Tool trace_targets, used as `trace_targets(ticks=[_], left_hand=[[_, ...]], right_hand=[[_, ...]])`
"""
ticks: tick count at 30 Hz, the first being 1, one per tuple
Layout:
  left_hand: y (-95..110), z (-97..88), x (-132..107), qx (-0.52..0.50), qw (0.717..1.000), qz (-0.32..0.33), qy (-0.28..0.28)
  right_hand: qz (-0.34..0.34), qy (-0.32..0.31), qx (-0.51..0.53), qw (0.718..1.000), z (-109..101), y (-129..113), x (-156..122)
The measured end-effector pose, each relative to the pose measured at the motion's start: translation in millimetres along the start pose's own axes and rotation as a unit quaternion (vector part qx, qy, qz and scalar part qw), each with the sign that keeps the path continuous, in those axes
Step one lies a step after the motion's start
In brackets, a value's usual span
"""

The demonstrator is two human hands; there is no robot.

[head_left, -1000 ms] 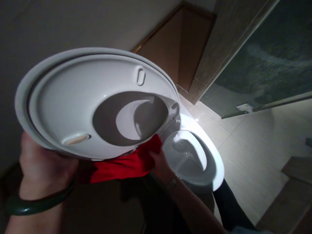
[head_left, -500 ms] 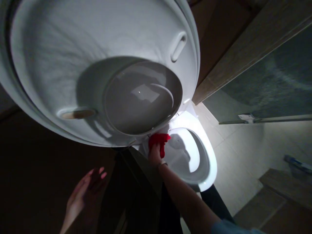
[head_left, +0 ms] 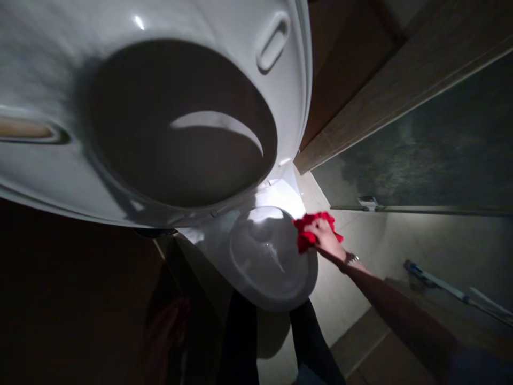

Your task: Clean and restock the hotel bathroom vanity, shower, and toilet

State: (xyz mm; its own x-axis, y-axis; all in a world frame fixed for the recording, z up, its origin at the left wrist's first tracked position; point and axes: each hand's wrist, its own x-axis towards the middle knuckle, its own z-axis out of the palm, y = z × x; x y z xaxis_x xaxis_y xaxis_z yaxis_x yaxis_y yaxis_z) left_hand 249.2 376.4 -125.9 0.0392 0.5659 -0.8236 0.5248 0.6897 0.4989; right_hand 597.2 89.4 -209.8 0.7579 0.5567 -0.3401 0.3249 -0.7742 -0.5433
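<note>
A white toilet with its seat and lid (head_left: 168, 107) raised fills the upper left, very close to the camera. Below it lies the bowl rim (head_left: 276, 291). My right hand (head_left: 326, 240) is closed on a red cloth (head_left: 310, 230) and presses it against the right edge of the rim. A watch sits on that wrist. My left hand (head_left: 166, 323) hangs in deep shadow at the lower left, fingers dimly visible and spread, touching nothing.
A glass shower partition (head_left: 433, 144) with a metal rail stands to the right on pale floor tiles. A wooden door frame (head_left: 348, 112) rises behind the toilet. A long-handled tool (head_left: 452, 291) lies at the right. My dark trouser legs (head_left: 312, 342) straddle the bowl.
My right hand has carried the red cloth from the back of the bowl near the hinge round to the rim's right edge. My left hand let go of the raised seat and dropped into shadow.
</note>
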Motion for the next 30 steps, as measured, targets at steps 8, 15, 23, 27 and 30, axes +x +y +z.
trace_targets(ticks=[8,15,23,27,30], left_hand=[[-69,33.7,-9,0.117,0.993,0.008,-0.015],[-73,11.3,-25,0.105,0.994,-0.017,-0.030],[-78,-36.0,-18,0.095,0.995,-0.026,-0.002],[-98,-47.9,-9,0.035,0.998,-0.039,0.019],[-105,-40.3,-7,0.052,0.998,-0.037,0.008]], right_hand=[[0.030,-0.045,-0.033,0.998,60,11,42],[0.141,-0.161,-0.017,0.977,108,40,-171],[0.144,0.099,-0.050,0.983,73,-40,112],[0.019,0.003,-0.086,0.996,140,-136,98],[-0.180,-0.138,-0.077,0.971,195,-200,61]])
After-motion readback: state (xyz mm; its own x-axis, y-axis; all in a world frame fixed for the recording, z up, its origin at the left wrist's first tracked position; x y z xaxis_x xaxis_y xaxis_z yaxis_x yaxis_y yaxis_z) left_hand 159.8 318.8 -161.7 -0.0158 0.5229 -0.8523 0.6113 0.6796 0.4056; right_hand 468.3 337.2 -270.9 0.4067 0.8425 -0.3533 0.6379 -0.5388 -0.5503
